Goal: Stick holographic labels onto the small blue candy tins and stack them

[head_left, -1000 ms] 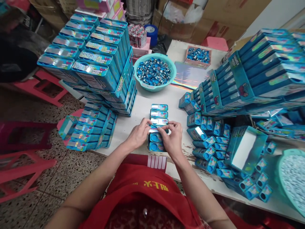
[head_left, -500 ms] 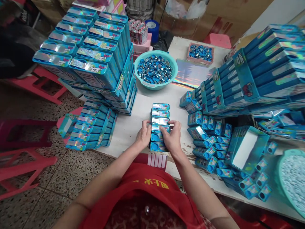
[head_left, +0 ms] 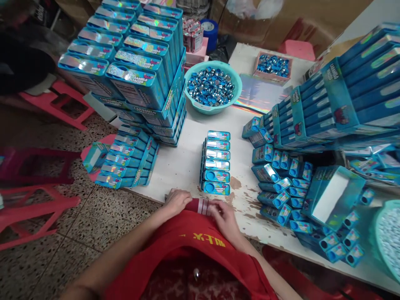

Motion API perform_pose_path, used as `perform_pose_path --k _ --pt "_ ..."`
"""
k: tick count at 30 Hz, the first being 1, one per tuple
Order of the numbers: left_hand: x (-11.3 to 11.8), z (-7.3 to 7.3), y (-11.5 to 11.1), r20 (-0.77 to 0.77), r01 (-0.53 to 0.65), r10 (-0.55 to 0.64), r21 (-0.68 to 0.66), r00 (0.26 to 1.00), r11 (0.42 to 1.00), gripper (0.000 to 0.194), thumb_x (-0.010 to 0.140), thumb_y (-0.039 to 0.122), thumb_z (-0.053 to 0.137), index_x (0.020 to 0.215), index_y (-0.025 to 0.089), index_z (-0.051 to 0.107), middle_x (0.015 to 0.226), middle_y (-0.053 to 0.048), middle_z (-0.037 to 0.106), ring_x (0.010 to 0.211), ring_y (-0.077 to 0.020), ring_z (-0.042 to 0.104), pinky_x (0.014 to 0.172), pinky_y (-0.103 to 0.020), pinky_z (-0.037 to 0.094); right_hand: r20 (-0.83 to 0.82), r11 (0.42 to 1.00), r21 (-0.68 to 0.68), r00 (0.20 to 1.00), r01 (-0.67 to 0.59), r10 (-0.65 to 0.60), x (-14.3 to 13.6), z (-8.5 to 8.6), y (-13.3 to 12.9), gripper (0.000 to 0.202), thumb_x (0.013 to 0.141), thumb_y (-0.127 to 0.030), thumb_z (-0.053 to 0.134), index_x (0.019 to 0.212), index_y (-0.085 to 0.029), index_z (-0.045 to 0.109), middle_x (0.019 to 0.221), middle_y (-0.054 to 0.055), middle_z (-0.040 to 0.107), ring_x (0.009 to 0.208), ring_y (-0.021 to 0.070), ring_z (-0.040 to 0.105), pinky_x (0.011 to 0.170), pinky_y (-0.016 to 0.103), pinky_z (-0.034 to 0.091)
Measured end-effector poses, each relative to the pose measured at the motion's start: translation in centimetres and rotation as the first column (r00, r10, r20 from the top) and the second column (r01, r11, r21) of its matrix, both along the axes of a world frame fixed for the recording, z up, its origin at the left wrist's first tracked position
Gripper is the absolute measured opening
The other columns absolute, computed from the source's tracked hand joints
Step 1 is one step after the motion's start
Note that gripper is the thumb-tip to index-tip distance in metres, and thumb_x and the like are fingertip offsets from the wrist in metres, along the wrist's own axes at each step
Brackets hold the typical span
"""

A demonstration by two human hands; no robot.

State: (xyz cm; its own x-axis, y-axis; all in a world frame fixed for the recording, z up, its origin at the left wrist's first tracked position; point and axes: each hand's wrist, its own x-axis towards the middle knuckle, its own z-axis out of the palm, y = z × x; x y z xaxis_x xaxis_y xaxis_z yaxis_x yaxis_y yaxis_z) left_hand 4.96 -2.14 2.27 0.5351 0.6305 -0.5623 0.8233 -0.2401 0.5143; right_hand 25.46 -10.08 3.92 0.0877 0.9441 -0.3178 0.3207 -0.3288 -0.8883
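Observation:
A dark red sheet with white strips [head_left: 194, 205] lies at the table's front edge against the apron. My left hand [head_left: 178, 201] is closed at the left end of this sheet, fingers bent over it. On its right end, by the white strips, my right hand [head_left: 225, 216] has its fingers curled together; whatever they pinch is too small to make out. Just beyond both hands stands a row of blue tins [head_left: 216, 176], packed one behind another, untouched. Round recesses show on the nearest tins, and shiny strips cover the tops of those farther back.
A turquoise basin [head_left: 212, 109] of blue and silver caps stands behind the row. Stacked tins [head_left: 134, 81] rise at left, with a smaller pack [head_left: 128, 160] below. At right are tall packs [head_left: 315, 108], loose tins [head_left: 283, 196] and a basin of pale pieces [head_left: 379, 246].
Both hands have let go of the row of tins and drawn back toward my body, down to the red sheet. The view has shifted slightly; the tins stay in their row.

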Motion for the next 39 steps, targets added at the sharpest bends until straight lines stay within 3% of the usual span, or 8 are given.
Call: perform_pose_path --k 5,13,19,23,27,31,35,39 --pt "1.0 -0.6 0.4 -0.085 0.003 0.0 0.035 0.996 0.999 0.031 0.087 0.029 0.036 0.08 0.019 0.065 0.088 -0.007 0.07 0.089 -0.0234 0.062 0.081 -0.035 0.036 0.345 0.86 -0.009 0.806 -0.51 0.482 -2.4 -3.0 1.3 0.045 0.083 -0.022 0.052 0.127 -0.018 0.049 0.115 0.015 0.054 0.108 0.0255 0.052 0.09 0.04 0.046" --pt "1.5 -1.0 1.3 -0.14 -0.059 0.058 -0.009 0.989 0.998 0.035 0.086 0.031 0.035 0.085 0.02 0.068 0.091 -0.008 0.071 0.091 -0.0225 0.063 0.081 -0.034 0.036 0.561 0.732 -0.021 0.597 -0.681 0.573 -2.3 -4.1 1.4 0.037 0.083 -0.019 0.055 0.121 -0.017 0.053 0.115 0.014 0.056 0.104 0.0239 0.053 0.087 0.036 0.048" --pt "1.9 -2.0 1.4 -0.123 -0.069 0.068 -0.001 0.99 0.998 0.035 0.086 0.031 0.036 0.081 0.019 0.068 0.086 -0.009 0.071 0.088 -0.0235 0.063 0.081 -0.035 0.035 0.581 0.811 0.01 0.664 -0.585 0.472 -3.1 -4.2 2.2 0.009 0.085 -0.022 0.053 0.082 -0.021 0.062 0.088 0.008 0.063 0.084 0.0205 0.057 0.073 0.03 0.046" --pt "1.5 -1.9 1.0 -0.056 -0.165 0.167 0.032 0.984 0.986 0.03 0.085 0.029 0.039 0.083 0.018 0.067 0.088 -0.009 0.07 0.09 -0.0229 0.061 0.085 -0.037 0.035 0.418 0.853 0.086 0.795 -0.516 0.439 -3.6 -1.5 2.5 0.011 0.084 -0.02 0.054 0.074 -0.021 0.058 0.075 0.003 0.061 0.072 0.016 0.057 0.065 0.025 0.043" --pt "0.1 1.8 0.0 0.391 -0.408 0.385 -0.027 0.836 0.913 0.035 0.088 0.036 0.034 0.093 0.017 0.063 0.099 -0.008 0.065 0.098 -0.0203 0.057 0.089 -0.033 0.038 0.207 0.924 0.191 0.934 -0.33 0.291 -3.2 4.3 2.5 0.011 0.084 -0.023 0.056 0.073 -0.021 0.056 0.071 0.0 0.058 0.064 0.0125 0.054 0.06 0.023 0.042" --pt "-0.2 7.2 -0.8 0.554 -0.313 0.476 -0.367 0.684 0.876 0.036 0.081 0.045 0.05 0.103 0.018 0.058 0.096 -0.004 0.065 0.087 -0.0166 0.058 0.078 -0.026 0.045 0.081 0.953 0.262 0.987 -0.154 0.137 -2.6 9.0 3.0 0.013 0.084 -0.026 0.057 0.073 -0.02 0.057 0.066 -0.002 0.056 0.058 0.0104 0.05 0.055 0.022 0.04" --pt "1.5 10.0 0.1 0.417 -0.389 0.539 -0.395 0.732 0.833 0.026 0.082 0.04 0.047 0.076 0.017 0.059 0.062 0.003 0.057 0.061 -0.0108 0.052 0.06 -0.021 0.041 0.062 0.959 0.28 0.996 0.036 -0.056 -2.0 9.7 4.1 0.014 0.083 -0.029 0.059 0.073 -0.02 0.058 0.066 -0.002 0.057 0.059 0.0111 0.049 0.057 0.023 0.041" --pt "2.9 10.7 2.9 0.402 -0.353 0.458 -0.31 0.793 0.883 0.021 0.083 0.036 0.045 0.089 0.019 0.057 0.056 0.006 0.05 0.056 -0.0095 0.048 0.056 -0.02 0.038 0.168 0.916 0.366 0.956 0.164 -0.239 -1.5 8.3 5.6 0.016 0.081 -0.035 0.06 0.075 -0.021 0.062 0.074 0.001 0.056 0.075 0.0158 0.051 0.069 0.029 0.042"
